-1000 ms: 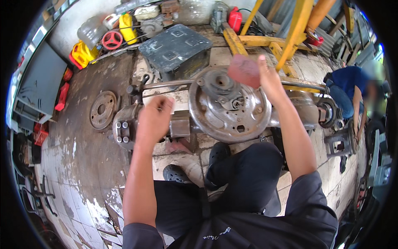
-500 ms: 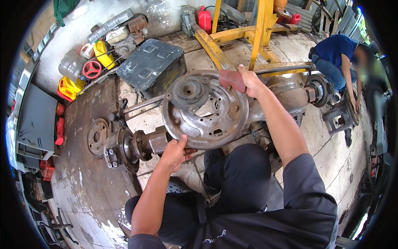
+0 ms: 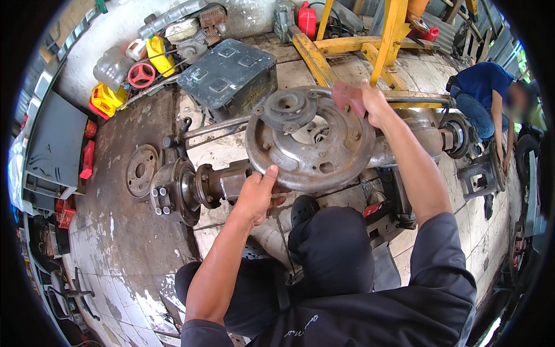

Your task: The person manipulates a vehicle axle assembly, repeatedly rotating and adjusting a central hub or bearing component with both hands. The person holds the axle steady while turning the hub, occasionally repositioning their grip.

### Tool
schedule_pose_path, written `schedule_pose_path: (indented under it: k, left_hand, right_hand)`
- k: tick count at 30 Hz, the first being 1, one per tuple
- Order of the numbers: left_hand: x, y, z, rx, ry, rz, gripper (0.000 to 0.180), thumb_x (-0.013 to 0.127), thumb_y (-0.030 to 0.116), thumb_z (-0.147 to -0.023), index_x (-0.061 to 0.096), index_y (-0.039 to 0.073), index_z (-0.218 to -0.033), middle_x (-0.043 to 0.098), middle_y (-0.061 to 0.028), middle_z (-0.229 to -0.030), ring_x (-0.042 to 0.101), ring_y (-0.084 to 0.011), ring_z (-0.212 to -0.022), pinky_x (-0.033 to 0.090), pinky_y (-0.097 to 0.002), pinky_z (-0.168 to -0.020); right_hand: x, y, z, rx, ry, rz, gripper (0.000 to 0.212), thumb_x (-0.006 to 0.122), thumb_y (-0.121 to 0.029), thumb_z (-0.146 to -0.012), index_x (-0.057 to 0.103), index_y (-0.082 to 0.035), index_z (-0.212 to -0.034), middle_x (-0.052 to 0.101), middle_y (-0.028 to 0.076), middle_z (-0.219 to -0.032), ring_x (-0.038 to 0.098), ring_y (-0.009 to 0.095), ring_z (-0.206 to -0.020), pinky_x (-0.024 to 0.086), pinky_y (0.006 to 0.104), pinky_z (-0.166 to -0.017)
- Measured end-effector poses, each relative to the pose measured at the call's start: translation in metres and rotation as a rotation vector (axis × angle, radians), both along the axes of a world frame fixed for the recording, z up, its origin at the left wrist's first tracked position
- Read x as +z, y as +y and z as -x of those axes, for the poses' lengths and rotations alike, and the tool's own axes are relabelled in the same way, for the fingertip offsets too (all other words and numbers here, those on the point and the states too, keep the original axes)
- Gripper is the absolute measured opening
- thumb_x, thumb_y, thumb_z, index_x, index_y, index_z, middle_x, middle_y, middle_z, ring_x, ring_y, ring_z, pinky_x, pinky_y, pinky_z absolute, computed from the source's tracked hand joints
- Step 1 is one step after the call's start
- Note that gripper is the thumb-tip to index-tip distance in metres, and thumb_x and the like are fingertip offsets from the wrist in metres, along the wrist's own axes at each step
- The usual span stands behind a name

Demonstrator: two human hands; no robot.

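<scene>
Left hand (image 3: pixel 257 194) gripping lower rim of round metal plate (image 3: pixel 312 147); right hand (image 3: pixel 373 104) closed on reddish pad (image 3: pixel 347 95), pressed to upper rim.

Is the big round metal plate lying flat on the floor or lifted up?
Lifted up. The round metal plate is held off the floor, left hand at its lower rim, right hand at its top edge.

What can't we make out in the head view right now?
- Underside of the round brake plate: faces away from the camera.
- Left hand fingertips: tucked under the plate's rim.
- Reddish pad: half covered by the right hand.
- Co-worker's hands: blurred near the fisheye rim.
</scene>
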State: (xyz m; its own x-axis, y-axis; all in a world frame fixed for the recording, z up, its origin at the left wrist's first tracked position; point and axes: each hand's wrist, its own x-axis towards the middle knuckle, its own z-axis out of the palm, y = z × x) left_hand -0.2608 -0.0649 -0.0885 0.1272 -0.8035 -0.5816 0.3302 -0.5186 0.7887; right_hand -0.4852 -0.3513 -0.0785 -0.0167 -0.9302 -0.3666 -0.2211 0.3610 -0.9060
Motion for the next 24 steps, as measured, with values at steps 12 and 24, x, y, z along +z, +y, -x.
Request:
schedule_pose_path:
  k: [12, 24]
  left_hand:
    - [-0.017, -0.038, 0.076, -0.15, -0.01, 0.102, 0.048, 0.052, 0.045, -0.099, 0.054, -0.001, -0.114, 0.065, -0.0085, -0.106, 0.066, -0.0155, -0.087, 0.051, -0.0273, -0.065]
    - [-0.035, -0.039, 0.093, -0.136, 0.12, 0.093, 0.042, 0.051, 0.041, -0.1, 0.05, 0.002, -0.114, 0.062, -0.0078, -0.106, 0.066, -0.0143, -0.083, 0.05, -0.0266, -0.062]
  right_hand:
    - [0.009, -0.04, 0.074, -0.1, 0.312, 0.232, 0.071, 0.034, -0.049, -0.1, 0.05, 0.014, -0.128, 0.057, 0.029, -0.123, 0.055, 0.031, -0.113, 0.042, 0.0398, -0.095]
    - [0.027, -0.045, 0.1, 0.022, 0.19, 0.103, 0.065, 0.036, -0.057, -0.099, 0.059, 0.0, -0.119, 0.063, 0.011, -0.109, 0.061, 0.021, -0.091, 0.049, 0.0407, -0.076]
